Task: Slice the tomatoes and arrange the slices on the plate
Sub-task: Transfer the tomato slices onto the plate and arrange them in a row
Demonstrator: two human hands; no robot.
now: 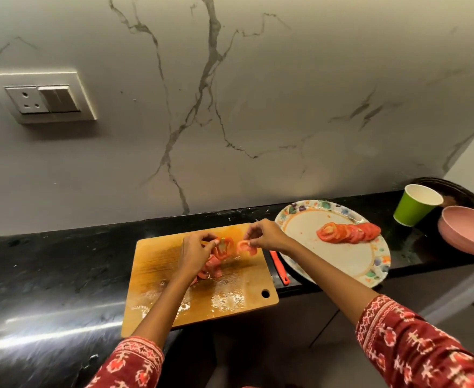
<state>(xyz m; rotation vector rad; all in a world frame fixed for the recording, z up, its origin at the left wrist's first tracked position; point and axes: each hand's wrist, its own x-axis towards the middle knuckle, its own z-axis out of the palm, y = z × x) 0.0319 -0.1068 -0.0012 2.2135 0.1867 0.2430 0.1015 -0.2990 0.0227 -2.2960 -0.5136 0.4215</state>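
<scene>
Red tomato slices [347, 232], floral-rimmed white plate [300, 217], orange-brown board [230, 298], green cup [415, 205], pink bowl [468, 231].

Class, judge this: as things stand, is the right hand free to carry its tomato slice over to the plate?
Probably yes. The right hand pinches a slice above the cutting board, and the plate lies just beside it with nothing visible between.

I read this as a home kitchen: black stone bench [48, 275], marble-veined wall [258, 107], wall socket [42, 96], wooden cutting board [230, 289].
</scene>
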